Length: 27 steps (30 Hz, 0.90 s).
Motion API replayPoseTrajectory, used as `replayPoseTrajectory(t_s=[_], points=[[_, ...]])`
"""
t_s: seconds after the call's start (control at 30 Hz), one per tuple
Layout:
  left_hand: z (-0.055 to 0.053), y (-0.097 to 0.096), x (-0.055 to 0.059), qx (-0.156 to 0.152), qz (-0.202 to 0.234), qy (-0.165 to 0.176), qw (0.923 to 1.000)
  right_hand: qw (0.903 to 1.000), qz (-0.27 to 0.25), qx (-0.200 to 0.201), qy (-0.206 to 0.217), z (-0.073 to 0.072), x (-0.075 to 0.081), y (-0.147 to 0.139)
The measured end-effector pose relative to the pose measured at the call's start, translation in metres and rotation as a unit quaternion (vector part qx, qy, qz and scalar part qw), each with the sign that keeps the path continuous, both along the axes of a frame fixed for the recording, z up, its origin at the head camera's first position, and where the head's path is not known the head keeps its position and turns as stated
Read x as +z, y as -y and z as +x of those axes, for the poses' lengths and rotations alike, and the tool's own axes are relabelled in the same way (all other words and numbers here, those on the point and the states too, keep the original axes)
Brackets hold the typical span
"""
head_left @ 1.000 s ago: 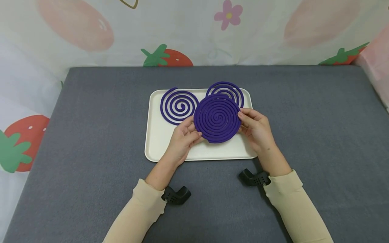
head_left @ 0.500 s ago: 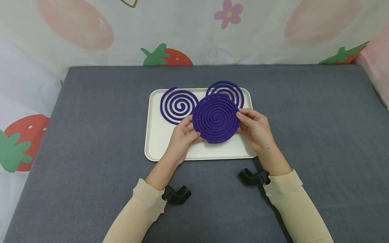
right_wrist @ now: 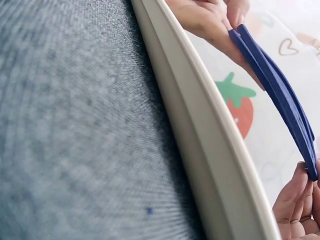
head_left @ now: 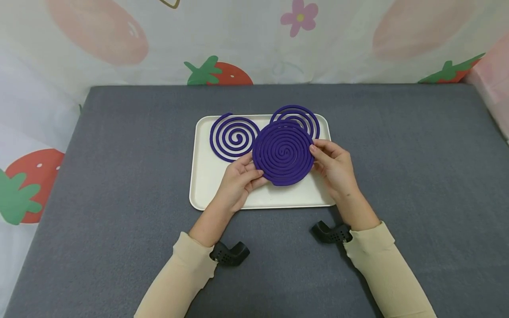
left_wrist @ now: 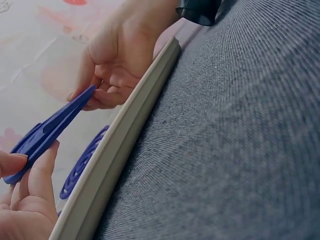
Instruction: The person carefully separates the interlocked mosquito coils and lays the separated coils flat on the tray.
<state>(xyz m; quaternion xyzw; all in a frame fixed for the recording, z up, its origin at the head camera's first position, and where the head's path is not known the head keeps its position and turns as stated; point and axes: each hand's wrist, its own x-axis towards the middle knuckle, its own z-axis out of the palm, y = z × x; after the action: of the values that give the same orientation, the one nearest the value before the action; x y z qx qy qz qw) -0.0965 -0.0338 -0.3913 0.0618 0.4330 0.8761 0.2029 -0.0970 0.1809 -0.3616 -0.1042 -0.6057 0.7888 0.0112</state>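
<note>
Both hands hold a tightly wound, dark purple disc of nested mosquito coils [head_left: 283, 153] over the tray. My left hand [head_left: 234, 183] pinches its lower left edge, thumb on top and fingers beneath. On the right edge, my right hand [head_left: 336, 170] grips it between thumb and fingers. Seen edge-on in the left wrist view, the disc [left_wrist: 55, 125] is tilted and its layers stand slightly apart at the edge. A loose single mosquito coil [head_left: 234, 139] lies at the tray's back left. Another single coil [head_left: 294, 110] sits at the back right, partly hidden behind the disc.
A white rectangular tray [head_left: 214, 194] stands on a grey cloth-covered table [head_left: 119, 198]. Both back coils reach over its far rim. Behind the table hangs a pale curtain [head_left: 338, 39] printed with strawberries and flowers. A black camera mount [head_left: 230, 254] is on each wrist.
The disc and both hands have shifted only slightly, a little to the left and then a little away from the body. Both holds stay the same.
</note>
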Motion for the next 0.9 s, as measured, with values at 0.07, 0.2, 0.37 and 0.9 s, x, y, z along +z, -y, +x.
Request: replayPoseTrajectory(t_s=[0.07,0.2,0.37,0.9], points=[[-0.0002,0.0008,-0.0003,-0.003,0.002,-0.002,1.0000,1.0000,0.007,-0.002,-0.002,0.0002,-0.0004,-0.0001],[-0.0008,0.0015,-0.0012,-0.009,0.013,-0.002,0.9999,0.9998,0.017,-0.004,-0.004,0.0002,-0.0007,-0.0003],[-0.0012,0.0018,-0.0018,-0.009,0.035,0.010,0.9993,0.9999,0.013,-0.003,-0.009,-0.0002,-0.0010,-0.0004],[-0.0016,0.0019,-0.0012,0.004,0.041,0.031,0.9987,0.9992,0.002,-0.011,-0.037,0.0002,-0.0025,0.0020]])
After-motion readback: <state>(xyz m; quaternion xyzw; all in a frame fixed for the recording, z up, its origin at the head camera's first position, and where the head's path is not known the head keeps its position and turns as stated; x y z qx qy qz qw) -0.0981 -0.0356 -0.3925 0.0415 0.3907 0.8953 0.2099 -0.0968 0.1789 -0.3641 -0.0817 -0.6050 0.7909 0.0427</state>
